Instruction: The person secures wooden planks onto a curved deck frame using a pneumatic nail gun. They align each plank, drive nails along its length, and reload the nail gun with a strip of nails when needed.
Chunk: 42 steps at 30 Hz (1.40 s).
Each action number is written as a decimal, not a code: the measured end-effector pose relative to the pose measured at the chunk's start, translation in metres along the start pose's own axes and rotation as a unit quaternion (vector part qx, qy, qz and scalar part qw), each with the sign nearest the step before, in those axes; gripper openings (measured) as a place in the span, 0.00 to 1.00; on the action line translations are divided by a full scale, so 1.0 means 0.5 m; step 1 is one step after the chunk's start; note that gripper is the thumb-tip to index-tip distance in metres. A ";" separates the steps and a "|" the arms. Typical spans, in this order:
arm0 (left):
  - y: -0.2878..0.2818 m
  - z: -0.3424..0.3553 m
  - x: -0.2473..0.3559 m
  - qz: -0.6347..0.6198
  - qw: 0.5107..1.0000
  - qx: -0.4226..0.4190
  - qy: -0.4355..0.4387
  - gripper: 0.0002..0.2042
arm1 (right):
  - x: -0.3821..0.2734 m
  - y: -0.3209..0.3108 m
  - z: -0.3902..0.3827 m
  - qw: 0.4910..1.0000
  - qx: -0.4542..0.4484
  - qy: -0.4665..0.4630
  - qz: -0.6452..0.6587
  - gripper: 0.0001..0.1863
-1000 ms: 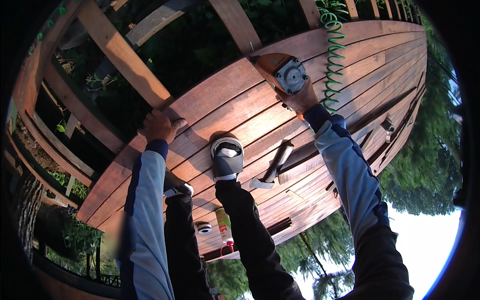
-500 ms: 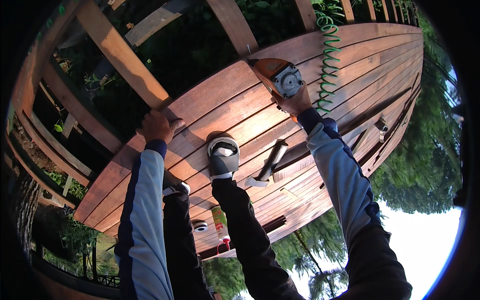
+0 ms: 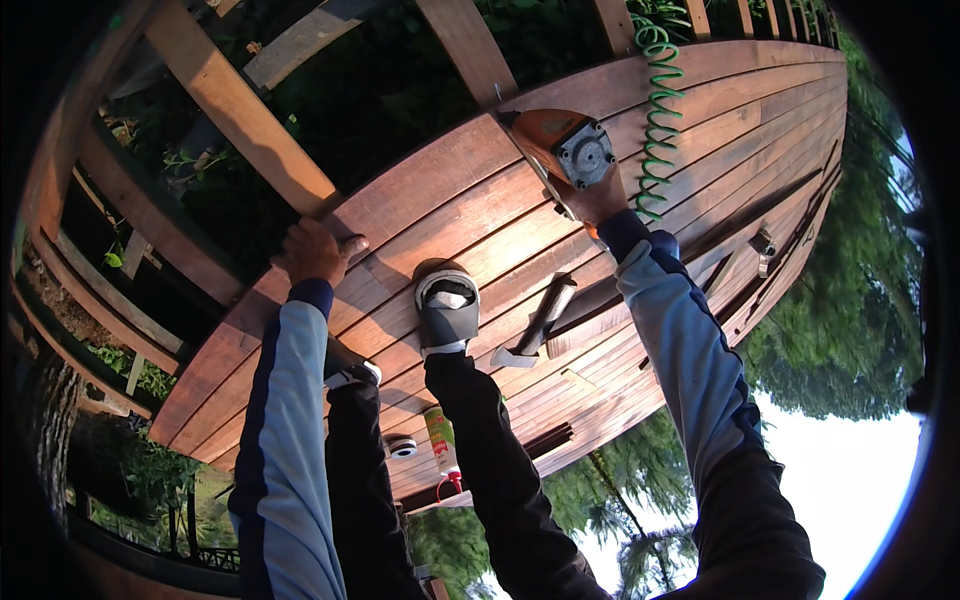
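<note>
My right hand [image 3: 600, 195] is closed around the handle of an orange nail gun [image 3: 553, 135] with a round grey metal cap. Its nose reaches the far edge of the wooden deck, near the end of a joist; the exact contact there is too small to make out. The long magazine lies partly behind the body and hand. On the left, my left hand [image 3: 312, 252] grips the outer deck board [image 3: 400, 190] at its edge, fingers curled and thumb stretched along the top. My feet in dark slide sandals [image 3: 448, 318] stand on the boards between my hands.
A hammer [image 3: 540, 325] lies right of my foot. Closer in are a glue bottle [image 3: 441, 440] with a red cap and a tape roll [image 3: 402, 447]. A green coiled hose [image 3: 662, 120] crosses the deck at right. Bare joists [image 3: 240, 110] with gaps extend beyond the edge.
The nail gun has shifted slightly right and tilted, so more of its magazine side shows. My left hand has stayed on the board.
</note>
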<state>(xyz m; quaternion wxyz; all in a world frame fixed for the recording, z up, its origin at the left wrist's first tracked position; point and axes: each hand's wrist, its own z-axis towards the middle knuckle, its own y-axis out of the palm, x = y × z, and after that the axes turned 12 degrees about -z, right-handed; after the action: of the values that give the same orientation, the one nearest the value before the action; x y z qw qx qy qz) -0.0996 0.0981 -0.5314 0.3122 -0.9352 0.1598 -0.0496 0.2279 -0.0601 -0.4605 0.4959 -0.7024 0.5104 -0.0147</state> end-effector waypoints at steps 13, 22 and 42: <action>-0.003 0.005 -0.006 -0.030 0.999 -0.003 0.020 0.46 | -0.009 0.013 -0.046 0.999 -0.009 0.039 0.025 0.12; 0.007 0.002 -0.006 0.007 1.000 0.008 0.014 0.46 | 0.032 0.025 -0.105 1.000 0.019 0.010 -0.015 0.15; 0.002 0.004 -0.006 0.010 1.000 -0.002 0.010 0.46 | 0.102 0.071 -0.131 0.979 0.013 0.094 0.181 0.15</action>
<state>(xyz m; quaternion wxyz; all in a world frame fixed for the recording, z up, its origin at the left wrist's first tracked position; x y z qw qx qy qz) -0.1022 0.0993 -0.5336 0.3088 -0.9337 0.1727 -0.0551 0.1925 -0.1416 -0.4773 0.4496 -0.5868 0.6734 0.0029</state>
